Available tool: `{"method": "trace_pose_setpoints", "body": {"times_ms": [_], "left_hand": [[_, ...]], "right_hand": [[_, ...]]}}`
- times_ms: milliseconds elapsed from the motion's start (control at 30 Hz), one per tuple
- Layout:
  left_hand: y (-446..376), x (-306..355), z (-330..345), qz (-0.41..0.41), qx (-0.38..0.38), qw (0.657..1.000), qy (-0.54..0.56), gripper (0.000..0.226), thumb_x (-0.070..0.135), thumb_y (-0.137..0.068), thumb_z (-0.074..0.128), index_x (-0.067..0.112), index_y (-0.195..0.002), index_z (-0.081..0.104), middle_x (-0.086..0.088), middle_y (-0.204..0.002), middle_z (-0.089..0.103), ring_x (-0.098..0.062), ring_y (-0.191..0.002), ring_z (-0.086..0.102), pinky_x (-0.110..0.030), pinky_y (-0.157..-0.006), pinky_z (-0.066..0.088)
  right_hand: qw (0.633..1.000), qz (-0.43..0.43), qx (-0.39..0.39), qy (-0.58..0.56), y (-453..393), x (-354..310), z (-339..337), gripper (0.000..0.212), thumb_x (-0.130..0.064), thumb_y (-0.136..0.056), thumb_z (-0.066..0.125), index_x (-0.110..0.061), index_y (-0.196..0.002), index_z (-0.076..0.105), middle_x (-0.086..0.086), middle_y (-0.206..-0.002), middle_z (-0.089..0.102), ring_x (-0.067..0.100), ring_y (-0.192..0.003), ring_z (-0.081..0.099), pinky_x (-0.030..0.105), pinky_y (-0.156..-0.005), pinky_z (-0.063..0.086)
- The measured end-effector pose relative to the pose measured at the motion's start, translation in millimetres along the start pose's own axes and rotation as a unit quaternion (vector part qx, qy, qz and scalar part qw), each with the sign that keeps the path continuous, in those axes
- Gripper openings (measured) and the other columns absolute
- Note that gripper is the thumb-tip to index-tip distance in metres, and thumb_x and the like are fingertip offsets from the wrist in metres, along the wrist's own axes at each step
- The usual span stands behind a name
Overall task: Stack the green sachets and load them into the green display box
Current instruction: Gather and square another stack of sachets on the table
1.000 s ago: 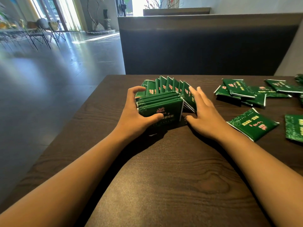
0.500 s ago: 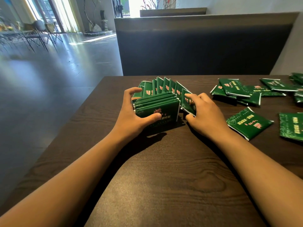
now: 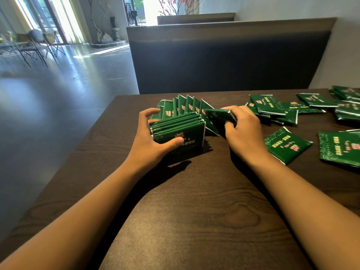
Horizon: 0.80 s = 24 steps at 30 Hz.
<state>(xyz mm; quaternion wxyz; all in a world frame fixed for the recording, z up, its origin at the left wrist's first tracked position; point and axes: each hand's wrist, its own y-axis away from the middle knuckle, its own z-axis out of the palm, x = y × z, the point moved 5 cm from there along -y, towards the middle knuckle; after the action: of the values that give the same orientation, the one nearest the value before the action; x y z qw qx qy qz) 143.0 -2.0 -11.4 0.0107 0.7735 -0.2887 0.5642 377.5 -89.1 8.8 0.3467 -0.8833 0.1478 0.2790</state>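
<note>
A stack of green sachets (image 3: 179,131) stands on edge on the dark wooden table (image 3: 185,211), and my left hand (image 3: 153,141) grips it with the thumb on the front face and the fingers behind. Behind the stack a fanned row of green sachets (image 3: 187,106) leans to the right. My right hand (image 3: 243,131) pinches one blurred green sachet (image 3: 219,118) lifted off the right end of that row. No green display box is in view.
Loose green sachets lie flat to the right: a pile (image 3: 272,109), a single one (image 3: 286,145) by my right wrist, another (image 3: 340,148) at the right edge. A dark bench back (image 3: 229,57) stands behind the table. The table's left edge drops to the floor.
My right hand went from lying flat against the fanned row to curling round its end sachet and lifting it up and to the right. My left hand kept its hold on the stack.
</note>
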Motion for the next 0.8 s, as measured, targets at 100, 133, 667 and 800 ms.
{"method": "trace_pose_setpoints", "body": {"times_ms": [100, 133, 667, 800], "left_hand": [[-1, -2, 0, 0.001, 0.000, 1.000, -0.004, 0.083, 0.038, -0.075, 0.090, 0.049, -0.134, 0.033, 0.002, -0.136, 0.053, -0.022, -0.127, 0.058, -0.050, -0.105, 0.053], [-1, -2, 0, 0.000, -0.001, 1.000, -0.004, 0.083, 0.039, -0.074, 0.090, 0.049, -0.134, 0.033, 0.002, -0.137, 0.053, -0.022, -0.127, 0.058, -0.051, -0.105, 0.053], [1, 2, 1, -0.005, 0.000, 1.000, 0.016, 0.082, 0.029, -0.077, 0.089, 0.043, -0.135, 0.034, 0.005, -0.128, 0.055, -0.016, -0.117, 0.064, -0.046, -0.100, 0.058], [1, 0, 1, -0.005, -0.004, 1.000, 0.014, 0.079, 0.024, -0.079, 0.088, 0.043, -0.135, 0.035, 0.007, -0.128, 0.055, -0.016, -0.117, 0.064, -0.047, -0.099, 0.058]], "right_hand": [[0.994, 0.055, 0.071, -0.065, -2, 13, -9, 0.007, -0.004, -0.092, 0.052, -0.010, -0.089, 0.054, 0.003, -0.095, 0.054, 0.019, -0.085, 0.054, 0.020, -0.069, 0.046], [0.988, 0.080, 0.085, -0.102, -3, 18, -11, 0.004, -0.008, -0.094, 0.052, -0.010, -0.091, 0.054, 0.005, -0.099, 0.057, 0.020, -0.088, 0.059, 0.030, -0.070, 0.054], [0.799, 0.205, 0.130, -0.549, 5, 0, -15, 0.012, -0.001, -0.087, 0.051, -0.012, -0.091, 0.052, 0.010, -0.095, 0.061, 0.031, -0.096, 0.062, 0.043, -0.073, 0.060], [0.738, 0.240, 0.064, -0.627, 4, 3, -9, 0.034, -0.014, -0.078, 0.051, -0.006, -0.112, 0.051, 0.014, -0.104, 0.061, 0.027, -0.095, 0.066, 0.037, -0.066, 0.059]]}}
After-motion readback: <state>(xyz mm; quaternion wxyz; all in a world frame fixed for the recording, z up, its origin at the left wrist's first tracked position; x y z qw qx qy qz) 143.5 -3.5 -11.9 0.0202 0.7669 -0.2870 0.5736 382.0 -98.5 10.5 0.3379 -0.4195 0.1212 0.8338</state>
